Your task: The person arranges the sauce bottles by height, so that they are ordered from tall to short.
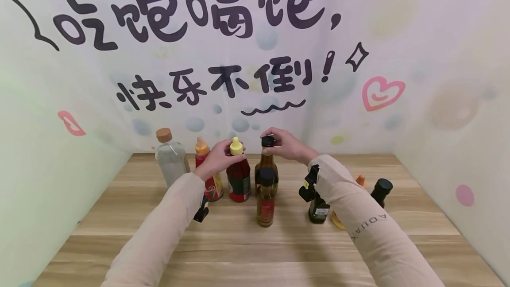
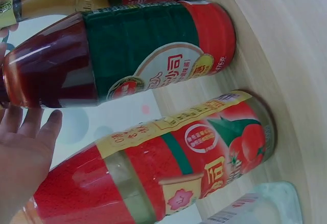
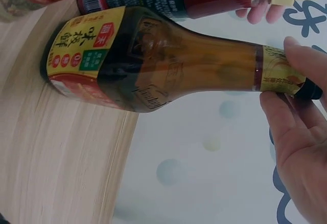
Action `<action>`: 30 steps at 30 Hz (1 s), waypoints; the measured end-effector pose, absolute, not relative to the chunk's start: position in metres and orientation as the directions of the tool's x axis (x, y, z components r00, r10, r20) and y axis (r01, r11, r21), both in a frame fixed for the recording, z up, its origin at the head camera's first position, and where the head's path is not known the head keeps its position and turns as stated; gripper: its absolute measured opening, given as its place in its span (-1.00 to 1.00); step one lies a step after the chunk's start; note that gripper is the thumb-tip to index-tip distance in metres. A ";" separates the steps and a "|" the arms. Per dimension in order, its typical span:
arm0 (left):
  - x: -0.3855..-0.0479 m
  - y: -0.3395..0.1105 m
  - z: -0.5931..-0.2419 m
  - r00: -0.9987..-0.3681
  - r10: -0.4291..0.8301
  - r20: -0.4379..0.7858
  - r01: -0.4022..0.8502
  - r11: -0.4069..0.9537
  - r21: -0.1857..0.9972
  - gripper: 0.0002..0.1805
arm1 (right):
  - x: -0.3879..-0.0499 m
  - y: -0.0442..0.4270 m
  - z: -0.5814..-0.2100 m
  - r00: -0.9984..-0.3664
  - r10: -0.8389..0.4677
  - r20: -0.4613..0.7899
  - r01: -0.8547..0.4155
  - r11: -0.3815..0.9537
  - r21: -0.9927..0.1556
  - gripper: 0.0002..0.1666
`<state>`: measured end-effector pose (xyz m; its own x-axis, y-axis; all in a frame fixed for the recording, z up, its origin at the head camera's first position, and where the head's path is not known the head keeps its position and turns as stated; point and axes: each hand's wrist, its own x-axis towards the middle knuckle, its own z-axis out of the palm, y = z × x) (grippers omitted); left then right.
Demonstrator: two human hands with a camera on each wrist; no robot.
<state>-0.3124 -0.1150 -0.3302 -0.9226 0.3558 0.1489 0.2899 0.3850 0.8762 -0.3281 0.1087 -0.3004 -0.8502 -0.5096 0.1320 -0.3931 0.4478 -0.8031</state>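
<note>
In the head view my left hand (image 1: 217, 159) holds the neck of a red sauce bottle (image 1: 238, 176) with a yellow pointed cap and green label. The left wrist view shows that sauce bottle (image 2: 143, 55) upright on the table, fingers around its neck. My right hand (image 1: 290, 145) grips the neck of a brown soy sauce bottle (image 1: 272, 163), just below its black cap. Its yellow and red label faces the right wrist camera, where the soy sauce bottle (image 3: 153, 65) stands on the tabletop. A smaller bottle (image 1: 265, 205) with a red label stands in front of it.
Left of the sauce bottle stand a ketchup bottle (image 1: 215, 189) with an orange cap and a clear bottle (image 1: 171, 160) with a brown cap. Near my right forearm are a dark bottle (image 1: 318, 209) and a black-capped bottle (image 1: 381, 191), partly hidden. A printed cloth (image 1: 279, 114) hangs behind.
</note>
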 end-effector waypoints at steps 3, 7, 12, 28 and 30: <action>-0.312 -0.116 -0.329 -0.922 0.362 0.137 0.283 0.389 0.877 -0.49 | -0.328 0.109 -0.300 -0.848 -0.514 0.132 -0.396 0.447 -0.802 -0.59; -0.311 -0.114 -0.327 -0.928 0.347 0.136 0.280 0.406 0.870 -0.46 | -0.328 0.109 -0.299 -0.849 -0.510 0.136 -0.408 0.470 -0.783 -0.58; -0.308 -0.111 -0.329 -0.940 0.307 0.150 0.278 0.430 0.859 -0.40 | -0.327 0.111 -0.294 -0.844 -0.523 0.119 -0.429 0.524 -0.736 -0.57; -0.282 -0.112 -0.334 -0.954 0.182 0.240 0.296 0.426 0.855 -0.22 | -0.311 0.140 -0.263 -0.817 -0.564 0.119 -0.505 0.601 -0.619 -0.32; -0.278 -0.113 -0.335 -0.950 0.181 0.253 0.307 0.410 0.859 -0.22 | -0.306 0.146 -0.259 -0.827 -0.551 0.111 -0.492 0.615 -0.616 -0.30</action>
